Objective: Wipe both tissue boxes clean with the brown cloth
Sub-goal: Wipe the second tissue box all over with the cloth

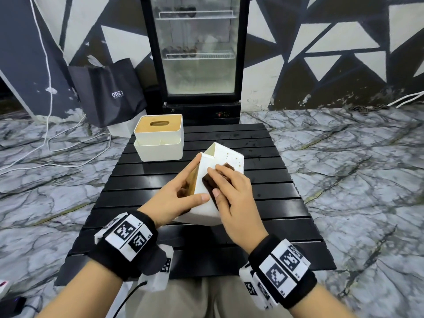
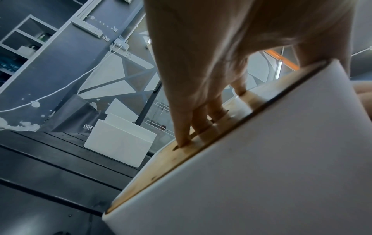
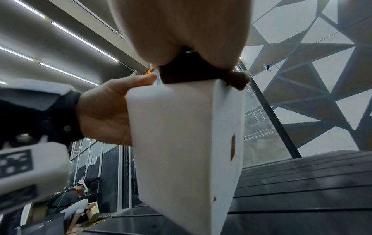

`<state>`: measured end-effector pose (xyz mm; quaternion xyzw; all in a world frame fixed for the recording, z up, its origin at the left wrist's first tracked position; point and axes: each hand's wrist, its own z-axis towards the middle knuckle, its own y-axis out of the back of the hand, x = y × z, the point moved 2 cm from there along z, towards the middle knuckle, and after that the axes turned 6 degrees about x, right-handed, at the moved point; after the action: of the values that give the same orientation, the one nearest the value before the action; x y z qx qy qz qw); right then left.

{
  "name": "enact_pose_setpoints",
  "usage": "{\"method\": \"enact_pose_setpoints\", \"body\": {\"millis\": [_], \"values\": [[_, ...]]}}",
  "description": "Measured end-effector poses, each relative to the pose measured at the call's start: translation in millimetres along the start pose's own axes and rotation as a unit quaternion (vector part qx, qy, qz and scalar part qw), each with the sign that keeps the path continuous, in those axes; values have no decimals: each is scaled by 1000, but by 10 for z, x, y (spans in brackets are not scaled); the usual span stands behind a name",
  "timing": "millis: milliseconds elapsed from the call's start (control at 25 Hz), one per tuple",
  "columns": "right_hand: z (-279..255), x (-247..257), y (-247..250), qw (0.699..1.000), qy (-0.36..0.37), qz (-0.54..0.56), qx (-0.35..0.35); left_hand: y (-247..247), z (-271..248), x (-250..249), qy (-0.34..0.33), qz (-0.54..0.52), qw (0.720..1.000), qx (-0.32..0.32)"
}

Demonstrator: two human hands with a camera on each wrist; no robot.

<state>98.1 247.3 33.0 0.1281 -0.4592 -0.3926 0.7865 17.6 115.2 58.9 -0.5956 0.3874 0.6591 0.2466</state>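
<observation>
A white tissue box with a wooden lid stands tipped on one edge in the middle of the black slatted table. My left hand grips it, fingers pushed into the slot of the lid and thumb on the white side. My right hand holds the folded brown cloth and presses it against the box's upper white side. Brown specks dot the face turned to the right. The second tissue box stands upright at the table's far left, untouched.
A glass-door fridge stands behind the table, with a black bag to its left. White cables trail over the marble floor on the left. A seated person shows far off in the right wrist view.
</observation>
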Motion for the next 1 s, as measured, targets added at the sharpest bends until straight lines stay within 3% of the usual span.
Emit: {"method": "enact_pose_setpoints", "body": {"millis": [200,400,680,840,1000], "values": [[104,-141,134,997,69,-12,23,24,-17,2,-1,-14,1000,12],[393,-349,225,994,93,-32,39,44,-11,11,13,-6,1000,13],[657,-419,244,997,57,-31,41,82,-42,31,15,18,1000,3],[513,-323,166,995,89,-42,22,103,-48,64,17,17,1000,-7],[614,-346,230,996,71,-25,55,104,-38,64,19,23,1000,0]]}}
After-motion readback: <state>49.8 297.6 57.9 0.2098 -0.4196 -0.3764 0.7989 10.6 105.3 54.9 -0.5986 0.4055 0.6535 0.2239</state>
